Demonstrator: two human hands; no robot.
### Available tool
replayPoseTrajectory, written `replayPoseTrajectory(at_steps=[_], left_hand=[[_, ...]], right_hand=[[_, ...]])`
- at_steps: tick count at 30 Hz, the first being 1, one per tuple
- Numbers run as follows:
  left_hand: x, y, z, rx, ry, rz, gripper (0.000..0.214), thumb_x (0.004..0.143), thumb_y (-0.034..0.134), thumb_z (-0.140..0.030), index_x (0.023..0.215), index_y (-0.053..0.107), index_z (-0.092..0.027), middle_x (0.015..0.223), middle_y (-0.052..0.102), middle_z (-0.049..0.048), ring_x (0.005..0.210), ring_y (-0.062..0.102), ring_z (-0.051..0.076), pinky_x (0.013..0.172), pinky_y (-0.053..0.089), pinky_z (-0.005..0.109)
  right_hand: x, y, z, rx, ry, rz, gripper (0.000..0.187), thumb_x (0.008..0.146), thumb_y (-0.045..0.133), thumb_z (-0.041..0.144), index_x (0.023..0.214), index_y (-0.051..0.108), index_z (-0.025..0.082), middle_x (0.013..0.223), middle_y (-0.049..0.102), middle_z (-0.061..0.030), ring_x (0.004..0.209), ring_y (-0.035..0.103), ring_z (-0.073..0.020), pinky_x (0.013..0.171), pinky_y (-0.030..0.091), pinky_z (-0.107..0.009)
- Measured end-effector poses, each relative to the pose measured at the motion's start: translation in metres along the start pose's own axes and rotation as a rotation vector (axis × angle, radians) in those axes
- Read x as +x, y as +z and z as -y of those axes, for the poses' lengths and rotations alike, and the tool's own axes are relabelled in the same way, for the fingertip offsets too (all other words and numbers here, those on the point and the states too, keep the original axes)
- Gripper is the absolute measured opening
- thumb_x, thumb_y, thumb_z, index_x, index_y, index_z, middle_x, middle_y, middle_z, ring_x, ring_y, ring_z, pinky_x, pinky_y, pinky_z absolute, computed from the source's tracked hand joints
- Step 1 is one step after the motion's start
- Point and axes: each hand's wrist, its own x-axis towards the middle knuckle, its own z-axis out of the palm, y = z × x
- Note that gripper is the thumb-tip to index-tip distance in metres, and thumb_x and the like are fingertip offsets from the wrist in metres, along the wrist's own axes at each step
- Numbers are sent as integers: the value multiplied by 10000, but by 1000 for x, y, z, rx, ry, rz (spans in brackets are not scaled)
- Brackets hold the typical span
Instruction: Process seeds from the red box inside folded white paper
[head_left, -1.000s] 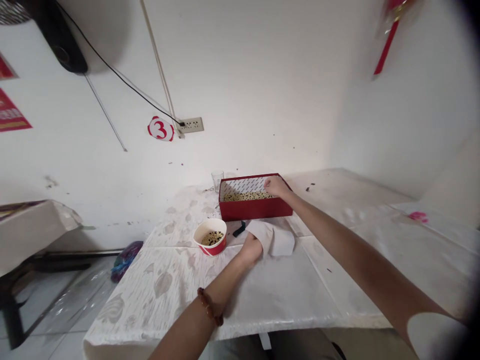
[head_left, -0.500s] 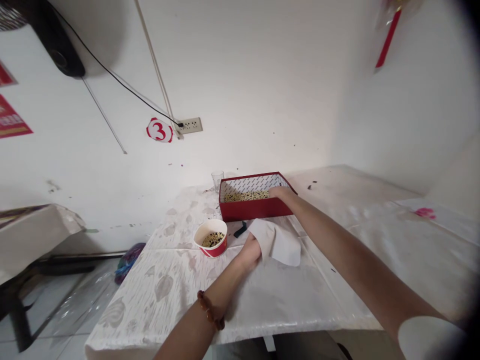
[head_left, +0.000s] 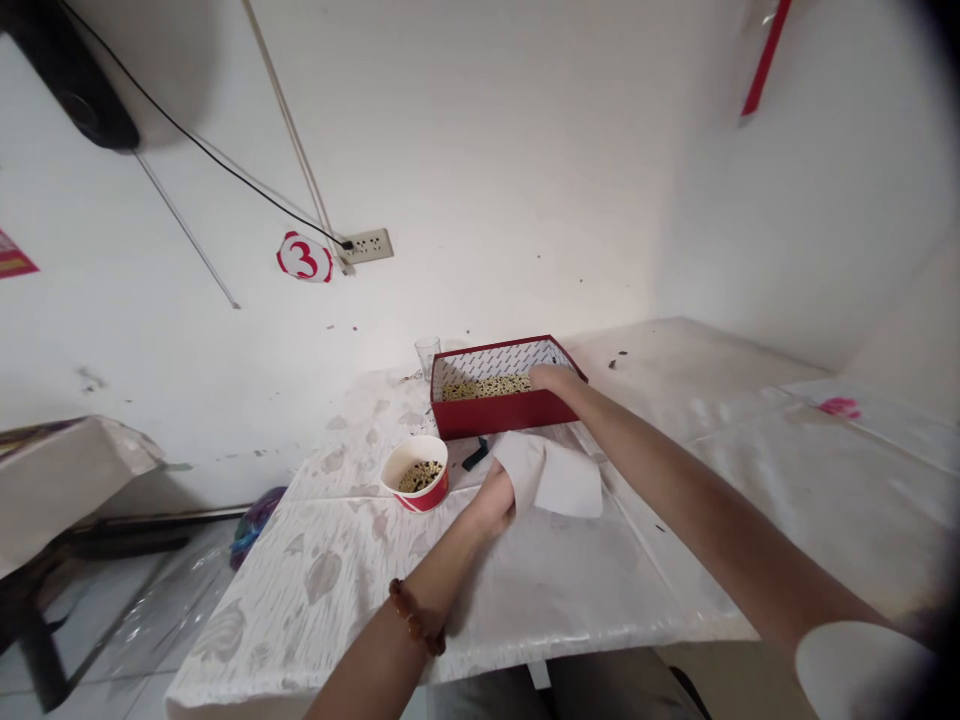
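Observation:
My left hand (head_left: pixel 495 503) grips the edge of a white sheet of paper (head_left: pixel 559 478) that rests on the table. Farther back, my right hand (head_left: pixel 549 378) reaches into a red box (head_left: pixel 499 412) that holds a layer of pale beans (head_left: pixel 484 386); its fingers dip among them and are mostly hidden. To the left of the paper stands a red and white paper bowl (head_left: pixel 417 473) with mixed light and dark beans. A small dark object (head_left: pixel 475 456) lies between bowl and box.
A small clear glass (head_left: pixel 427 354) stands behind the box near the wall. The table (head_left: pixel 570 590) has a white leaf-patterned cover. A wall socket (head_left: pixel 367 245) and a number 3 sign (head_left: pixel 304 258) hang on the wall. Another table (head_left: pixel 52 470) stands at left.
My right hand has dropped from the box's far rim down into the beans. My left hand has lifted the paper's edge a little. The view has shifted slightly.

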Motion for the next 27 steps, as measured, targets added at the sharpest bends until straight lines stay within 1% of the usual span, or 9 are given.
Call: replayPoseTrajectory(at_steps=[4,7,10,14,16,17,21,24,27], left_hand=[[0,3,-2,-33,-3,38,545,614,987,-383,1071,749,-206,1077,805,136,1172,715,383,1061,529,500],[2,2,-1,-69,27,42,523,616,975,-363,1068,755,-219,1096,805,129,1194,707,365,1052,546,482],[5,0,0,-71,56,59,509,554,986,-291,1000,748,-231,1044,814,111,1174,715,353,1019,567,456],[6,0,1,-60,85,39,467,596,950,-237,1014,743,-252,1019,817,73,1146,730,320,1003,574,427],[7,1,1,-66,97,13,464,639,917,-202,1067,743,-253,1055,815,74,1153,730,305,1012,569,417],[8,2,0,-71,101,-4,464,655,898,-181,1087,744,-249,1070,813,80,1154,730,298,1018,566,413],[10,2,1,-70,119,-71,462,668,852,-124,1108,757,-225,1075,811,97,1150,727,288,1026,556,405],[11,0,1,-49,129,-60,432,659,883,-163,1071,765,-217,1108,808,105,1157,719,294,1009,557,405],[13,-3,2,-59,139,-50,405,654,918,-215,1028,763,-208,1151,799,113,1152,715,289,1003,556,402]], right_hand=[[-8,-2,2,27,4,19,386,1032,685,397,1344,638,174,1350,651,-114,1141,683,-248,963,610,-461],[-15,-6,3,70,-33,-57,294,1022,693,341,1237,685,141,1252,704,-134,1115,696,-254,970,579,-422],[-26,-12,2,138,-92,-238,221,1075,546,266,1181,696,143,1221,732,-179,1182,673,-274,1006,500,-365],[-54,-15,-9,281,-175,-539,433,1142,227,288,1388,560,159,1373,663,-169,1262,612,-229,1045,472,-335],[-77,-9,-19,496,-305,-764,406,1133,299,346,1380,560,158,1274,693,-158,1135,659,-233,991,513,-346],[-91,-4,-24,581,-366,-828,389,1123,360,379,1383,564,174,1204,710,-139,1051,676,-238,938,537,-356],[-147,28,-38,659,-467,-943,283,1085,524,369,1314,631,243,1102,716,-96,920,671,-232,876,560,-382],[-172,50,-37,616,-580,-921,245,1063,581,302,1301,631,275,974,709,-57,842,650,-219,850,570,-388],[-180,61,-28,639,-653,-850,264,1050,606,278,1312,622,301,970,728,-41,805,651,-212,824,586,-392]])
